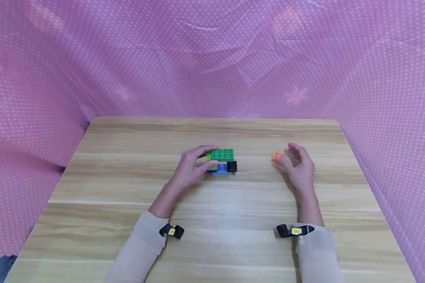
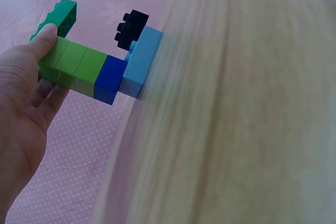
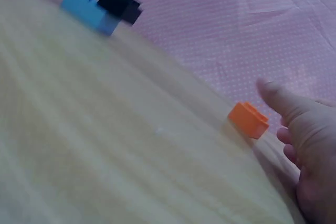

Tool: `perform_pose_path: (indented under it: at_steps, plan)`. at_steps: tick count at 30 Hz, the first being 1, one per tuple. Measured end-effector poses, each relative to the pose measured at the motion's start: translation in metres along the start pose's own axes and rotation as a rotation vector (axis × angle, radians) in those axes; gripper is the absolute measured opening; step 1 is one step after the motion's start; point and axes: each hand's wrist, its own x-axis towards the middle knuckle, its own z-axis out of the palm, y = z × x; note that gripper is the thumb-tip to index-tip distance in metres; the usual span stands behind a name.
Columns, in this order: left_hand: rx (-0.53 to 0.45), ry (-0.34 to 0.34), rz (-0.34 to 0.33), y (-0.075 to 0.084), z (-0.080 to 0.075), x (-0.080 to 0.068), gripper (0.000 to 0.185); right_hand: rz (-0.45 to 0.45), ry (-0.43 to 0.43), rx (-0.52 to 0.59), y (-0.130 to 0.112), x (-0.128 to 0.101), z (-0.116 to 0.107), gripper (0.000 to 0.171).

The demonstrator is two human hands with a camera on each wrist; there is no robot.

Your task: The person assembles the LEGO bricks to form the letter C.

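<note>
My left hand [image 1: 189, 169] pinches the upper end of a toy building-brick assembly, thumb on the near side. A light blue brick [image 2: 140, 62] forms its base on the table. A black brick [image 2: 132, 29] sits on the base's right end. Above the left end rise a dark blue brick [image 2: 111, 80] and light green bricks [image 2: 73, 64], topped by a green brick [image 1: 222, 155] jutting right. My right hand [image 1: 300, 169] is beside a small orange brick [image 3: 249, 120] on the table, thumb and fingers spread apart, holding nothing. Whether the thumb touches that brick I cannot tell.
The wooden table [image 1: 230, 220] has rounded far corners. A pink dotted cloth [image 1: 212, 70] hangs behind it and along both sides. Black straps with small cameras sit on the left wrist [image 1: 171, 231] and right wrist [image 1: 295, 230].
</note>
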Motion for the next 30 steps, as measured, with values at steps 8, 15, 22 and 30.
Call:
perform_pose_path:
  at_steps: [8,15,22,30]
  plan:
    - [-0.009,0.009,-0.005,0.0,-0.001,0.0,0.046,-0.125,-0.168,-0.277,0.002,0.005,0.005,0.05]
    - [-0.027,0.015,-0.003,0.0,-0.003,0.001,0.044,-0.12,-0.11,-0.189,-0.002,0.004,0.01,0.043]
    - [-0.008,-0.004,-0.009,0.0,-0.003,0.0,0.046,-0.03,-0.168,0.289,-0.018,0.001,0.017,0.044]
    - [-0.01,-0.003,0.0,-0.001,-0.001,0.0,0.046,-0.035,-0.489,0.38,-0.055,-0.01,0.048,0.044]
